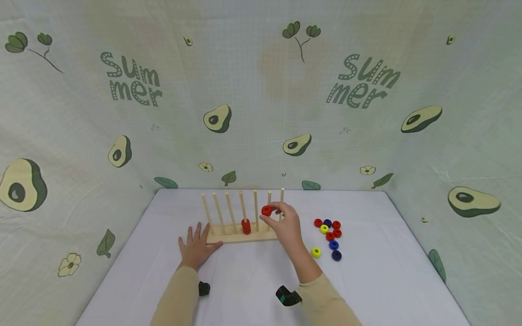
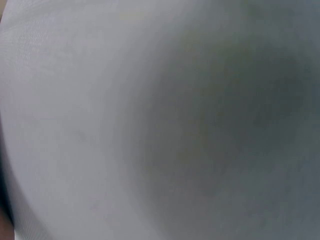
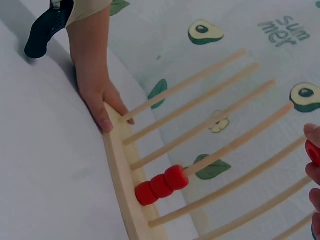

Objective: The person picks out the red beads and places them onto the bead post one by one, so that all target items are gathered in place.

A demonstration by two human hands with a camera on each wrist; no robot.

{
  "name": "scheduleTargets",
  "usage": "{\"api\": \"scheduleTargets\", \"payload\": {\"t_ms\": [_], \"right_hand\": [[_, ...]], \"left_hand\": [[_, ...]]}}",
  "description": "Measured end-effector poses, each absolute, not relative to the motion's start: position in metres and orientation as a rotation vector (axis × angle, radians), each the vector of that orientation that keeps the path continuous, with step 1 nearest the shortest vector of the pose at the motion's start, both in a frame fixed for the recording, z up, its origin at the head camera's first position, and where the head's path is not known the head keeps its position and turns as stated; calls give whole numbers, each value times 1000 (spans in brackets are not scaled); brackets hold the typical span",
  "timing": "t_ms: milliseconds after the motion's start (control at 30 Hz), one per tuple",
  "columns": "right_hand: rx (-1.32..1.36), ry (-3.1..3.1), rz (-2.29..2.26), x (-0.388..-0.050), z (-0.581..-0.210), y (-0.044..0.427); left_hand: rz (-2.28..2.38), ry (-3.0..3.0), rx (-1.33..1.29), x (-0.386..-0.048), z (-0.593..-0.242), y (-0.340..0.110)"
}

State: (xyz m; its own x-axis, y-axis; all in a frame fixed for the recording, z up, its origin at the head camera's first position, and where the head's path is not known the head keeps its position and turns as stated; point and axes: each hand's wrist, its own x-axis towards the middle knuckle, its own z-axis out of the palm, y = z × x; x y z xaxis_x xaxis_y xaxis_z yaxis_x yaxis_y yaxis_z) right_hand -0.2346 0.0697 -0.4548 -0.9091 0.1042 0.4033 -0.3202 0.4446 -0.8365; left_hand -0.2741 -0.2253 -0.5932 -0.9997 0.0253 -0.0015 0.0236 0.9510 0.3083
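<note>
A wooden peg rack [image 1: 228, 238] with several upright pegs stands on the table. Three red beads [image 3: 162, 185] are stacked low on one of its middle pegs. Over the rack's right half, my right hand [image 1: 287, 225] pinches another red bead [image 1: 266, 210] between thumb and fingertips, apart from the stack. With fingers spread and straight, my left hand [image 1: 196, 248] rests against the left end of the base; its thumb lies along the front edge. The left wrist view holds only blurred pale cloth, with a sliver of skin at its edge.
To the right of the rack lie several loose beads: red [image 1: 330, 236], yellow [image 1: 316, 252], blue [image 1: 334, 245] and dark blue [image 1: 336, 256]. A white cloth covers the table [image 1: 387, 271]. Printed fabric walls [image 1: 253, 90] enclose the back and sides.
</note>
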Motion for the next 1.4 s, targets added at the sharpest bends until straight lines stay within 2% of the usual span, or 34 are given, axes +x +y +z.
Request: {"api": "scheduleTargets", "payload": {"t_ms": [233,767,1100,1400], "right_hand": [[213,-2257,1483,-238,-449,58],[327,-2151,1453,-252,-435,37],[471,-2083,1328,-264,-426,32],[566,-2062,1274,-278,-423,32]], "left_hand": [[520,3085,39,-270,-588,-224],[530,3123,42,-276,-602,-227],[486,3077,9,-272,-586,-222],[488,3091,6,-274,-591,-222]]}}
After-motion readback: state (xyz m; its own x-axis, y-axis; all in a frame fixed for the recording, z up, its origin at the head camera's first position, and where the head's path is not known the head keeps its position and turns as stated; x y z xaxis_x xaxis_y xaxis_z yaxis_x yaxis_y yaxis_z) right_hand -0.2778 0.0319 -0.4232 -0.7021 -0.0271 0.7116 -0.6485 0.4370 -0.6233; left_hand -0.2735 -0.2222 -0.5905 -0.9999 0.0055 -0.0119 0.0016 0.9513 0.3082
